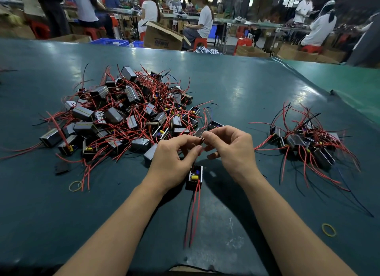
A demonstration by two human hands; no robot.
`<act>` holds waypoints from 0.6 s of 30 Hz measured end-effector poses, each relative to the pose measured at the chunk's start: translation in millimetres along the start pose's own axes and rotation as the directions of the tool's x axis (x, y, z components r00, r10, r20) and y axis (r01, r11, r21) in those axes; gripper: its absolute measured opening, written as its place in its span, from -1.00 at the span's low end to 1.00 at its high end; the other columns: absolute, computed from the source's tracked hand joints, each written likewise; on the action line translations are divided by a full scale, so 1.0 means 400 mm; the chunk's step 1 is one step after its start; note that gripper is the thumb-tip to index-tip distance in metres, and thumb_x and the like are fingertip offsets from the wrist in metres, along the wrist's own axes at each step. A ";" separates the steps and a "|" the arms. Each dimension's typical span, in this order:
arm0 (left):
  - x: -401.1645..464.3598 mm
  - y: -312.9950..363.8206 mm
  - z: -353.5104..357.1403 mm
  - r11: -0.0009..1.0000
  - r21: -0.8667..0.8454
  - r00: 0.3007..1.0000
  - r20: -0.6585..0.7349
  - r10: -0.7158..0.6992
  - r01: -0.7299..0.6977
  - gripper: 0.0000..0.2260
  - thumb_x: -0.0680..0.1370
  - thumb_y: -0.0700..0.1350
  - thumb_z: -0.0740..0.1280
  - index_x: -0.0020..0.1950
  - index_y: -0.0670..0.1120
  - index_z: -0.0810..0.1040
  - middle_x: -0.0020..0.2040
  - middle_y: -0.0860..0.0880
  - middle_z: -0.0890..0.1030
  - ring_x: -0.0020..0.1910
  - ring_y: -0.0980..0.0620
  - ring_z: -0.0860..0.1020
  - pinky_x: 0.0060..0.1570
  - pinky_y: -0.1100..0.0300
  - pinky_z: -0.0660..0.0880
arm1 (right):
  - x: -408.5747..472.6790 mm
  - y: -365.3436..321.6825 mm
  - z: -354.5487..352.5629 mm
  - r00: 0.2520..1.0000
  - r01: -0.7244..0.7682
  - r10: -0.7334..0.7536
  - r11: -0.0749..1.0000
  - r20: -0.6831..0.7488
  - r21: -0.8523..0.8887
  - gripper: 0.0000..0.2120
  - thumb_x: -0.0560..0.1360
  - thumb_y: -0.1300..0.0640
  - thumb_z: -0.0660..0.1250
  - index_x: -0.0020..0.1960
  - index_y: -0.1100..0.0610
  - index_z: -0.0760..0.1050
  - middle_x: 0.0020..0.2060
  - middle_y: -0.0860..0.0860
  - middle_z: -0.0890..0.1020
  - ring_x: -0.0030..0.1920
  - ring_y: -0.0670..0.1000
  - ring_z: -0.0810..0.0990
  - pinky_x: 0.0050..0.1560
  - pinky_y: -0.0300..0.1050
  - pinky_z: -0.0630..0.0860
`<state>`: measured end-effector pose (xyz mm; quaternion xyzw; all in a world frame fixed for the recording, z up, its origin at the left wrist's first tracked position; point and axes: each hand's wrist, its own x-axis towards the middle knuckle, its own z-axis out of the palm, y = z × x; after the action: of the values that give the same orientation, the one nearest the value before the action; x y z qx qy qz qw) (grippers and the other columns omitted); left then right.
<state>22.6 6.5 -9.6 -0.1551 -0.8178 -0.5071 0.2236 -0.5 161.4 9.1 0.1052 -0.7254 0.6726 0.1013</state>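
What the fingertips hold is hard to make out: a small dark piece (202, 140), mostly covered by the fingers, so its shape cannot be told. The left hand (174, 158) pinches it from the left between curled forefinger and thumb. The right hand (230, 150) pinches it from the right the same way, its other fingers loosely bent. The two hands meet fingertip to fingertip above the counter (246, 86).

Just near of them, between the wrists, is a black module (195, 178) with a yellow part showing in its open face. The left hand covers its top edge, so I cannot tell whether it hangs from the pinched piece or rests on the counter. Its red leads (193, 214) trail toward the near edge.

A large pile of modules (123, 115) lies far left of the hands, its wires tangled and many units half buried. A smaller pile (308, 144) lies to the right, well apart. A yellow rubber band (329, 230) lies near right.
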 end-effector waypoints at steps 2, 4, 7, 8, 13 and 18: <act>-0.001 0.001 0.001 0.999 0.038 0.999 -0.015 0.031 -0.030 -0.87 0.50 -0.17 0.44 0.04 -0.08 0.68 -0.17 0.05 0.68 -0.23 0.10 0.63 -0.15 0.09 0.58 | 0.000 -0.004 -0.004 1.000 -0.001 0.001 1.000 0.006 -0.025 -0.92 0.44 0.16 0.49 -0.20 0.12 0.62 -0.29 0.11 0.69 -0.25 0.14 0.69 -0.32 -0.01 0.62; -0.001 0.001 -0.001 0.998 0.055 0.996 -0.075 0.046 -0.042 -0.86 0.49 -0.16 0.41 0.02 -0.10 0.69 -0.15 0.06 0.68 -0.21 0.12 0.63 -0.14 0.13 0.58 | -0.001 -0.008 -0.005 0.999 -0.002 0.004 0.998 0.032 -0.061 -0.93 0.46 0.16 0.47 -0.20 0.10 0.62 -0.30 0.11 0.68 -0.28 0.10 0.67 -0.38 -0.02 0.61; -0.004 0.002 -0.003 0.996 0.075 0.993 -0.102 0.061 -0.054 -0.88 0.49 -0.15 0.39 -0.02 -0.09 0.69 -0.15 0.10 0.67 -0.18 0.16 0.62 -0.14 0.17 0.57 | -0.005 -0.014 -0.010 0.998 0.024 -0.015 0.988 0.062 -0.152 -0.94 0.49 0.15 0.44 -0.16 0.11 0.64 -0.30 0.08 0.69 -0.30 0.06 0.67 -0.39 0.02 0.59; -0.004 0.001 -0.003 0.995 0.086 0.993 -0.101 0.063 -0.054 -0.90 0.49 -0.16 0.40 -0.04 -0.09 0.69 -0.17 0.10 0.67 -0.19 0.15 0.62 -0.15 0.16 0.56 | -0.005 -0.015 -0.014 0.998 0.029 -0.019 0.984 0.063 -0.173 -0.93 0.49 0.15 0.44 -0.16 0.12 0.64 -0.30 0.07 0.69 -0.30 0.06 0.67 -0.39 0.01 0.59; -0.003 -0.003 -0.002 0.992 0.111 0.993 -0.098 0.070 -0.059 -0.94 0.49 -0.22 0.42 -0.08 -0.12 0.68 -0.20 0.08 0.65 -0.23 0.13 0.60 -0.18 0.12 0.55 | -0.001 -0.010 -0.015 0.998 0.017 -0.001 0.963 0.057 -0.270 -0.81 0.55 0.13 0.37 -0.23 0.09 0.60 -0.36 0.01 0.66 -0.36 -0.01 0.66 -0.44 -0.18 0.53; -0.003 0.001 -0.003 0.991 0.111 0.992 -0.093 0.081 -0.070 -0.94 0.47 -0.25 0.43 -0.10 -0.15 0.68 -0.20 0.04 0.66 -0.26 0.14 0.58 -0.21 0.17 0.53 | 0.008 -0.010 -0.021 1.000 0.001 -0.007 0.974 -0.024 -0.226 -0.79 0.58 0.11 0.31 -0.22 0.09 0.57 -0.33 -0.02 0.65 -0.37 -0.03 0.63 -0.39 -0.19 0.48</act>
<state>24.0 5.3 -9.5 -0.1486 -0.8255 -0.4605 0.2904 -2.2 169.4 14.4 0.0862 -0.7957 0.5868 0.1227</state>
